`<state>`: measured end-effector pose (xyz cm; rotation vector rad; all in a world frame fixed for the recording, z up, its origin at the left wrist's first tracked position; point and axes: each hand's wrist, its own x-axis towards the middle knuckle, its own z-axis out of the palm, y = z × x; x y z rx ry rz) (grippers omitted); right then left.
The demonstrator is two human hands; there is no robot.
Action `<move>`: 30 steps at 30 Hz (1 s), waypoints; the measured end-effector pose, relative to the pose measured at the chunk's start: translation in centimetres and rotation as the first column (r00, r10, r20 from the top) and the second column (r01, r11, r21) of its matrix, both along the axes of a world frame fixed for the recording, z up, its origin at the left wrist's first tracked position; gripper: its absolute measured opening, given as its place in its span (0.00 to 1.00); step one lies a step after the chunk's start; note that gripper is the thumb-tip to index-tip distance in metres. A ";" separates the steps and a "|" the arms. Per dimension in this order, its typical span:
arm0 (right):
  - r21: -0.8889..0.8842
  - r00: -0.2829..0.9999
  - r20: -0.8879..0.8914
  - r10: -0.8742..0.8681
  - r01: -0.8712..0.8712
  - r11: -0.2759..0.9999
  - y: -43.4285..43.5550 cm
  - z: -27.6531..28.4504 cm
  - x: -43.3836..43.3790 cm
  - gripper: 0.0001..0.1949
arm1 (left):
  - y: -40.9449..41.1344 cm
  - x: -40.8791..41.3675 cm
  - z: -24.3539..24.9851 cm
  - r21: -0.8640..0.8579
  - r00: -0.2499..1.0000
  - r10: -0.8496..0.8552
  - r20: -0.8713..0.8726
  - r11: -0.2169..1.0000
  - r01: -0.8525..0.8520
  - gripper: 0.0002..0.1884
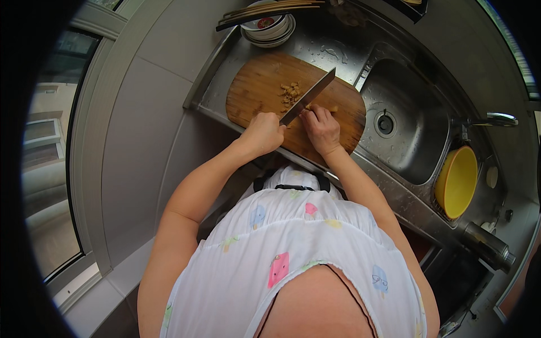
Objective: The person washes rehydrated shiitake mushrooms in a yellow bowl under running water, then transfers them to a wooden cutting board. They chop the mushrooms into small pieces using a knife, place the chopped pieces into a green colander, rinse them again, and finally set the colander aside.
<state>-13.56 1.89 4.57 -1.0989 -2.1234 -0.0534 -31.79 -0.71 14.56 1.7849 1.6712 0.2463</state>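
Observation:
My left hand [263,134] is closed around the handle of a cleaver [310,94], whose wide blade points up and to the right over a wooden cutting board [253,80]. On the board, left of the blade, lies a small heap of chopped light-brown food [290,94]. Close to the right side of the blade, my right hand [322,126] presses its bent fingertips on an uncut piece of the same yellowish food [331,108]. The fingers partly cover this piece, and what kind of food it is I cannot tell.
Stacked bowls [270,38] with chopsticks [270,9] across them stand behind the board. A steel sink basin [405,126] adjoins it on the right, with a faucet [486,120] and a yellow basin [458,181] beyond. A tiled wall [139,139] and window are at the left.

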 end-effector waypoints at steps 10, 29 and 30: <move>-0.006 0.999 -0.032 0.039 -0.039 0.999 0.5 -0.1 0.4 0.08 | 0.0 -0.2 0.9 -0.059 1.000 -0.006 -0.015 0.998 0.005 0.15; -0.035 0.995 -0.026 0.101 -0.102 0.994 0.8 0.1 0.5 0.05 | 1.9 0.3 2.8 -0.427 1.000 0.006 -0.008 0.904 -0.009 0.18; -0.039 0.995 -0.019 0.095 -0.096 0.995 0.8 0.1 0.5 0.04 | 2.1 0.4 2.7 -0.427 1.000 0.007 -0.001 0.904 -0.007 0.18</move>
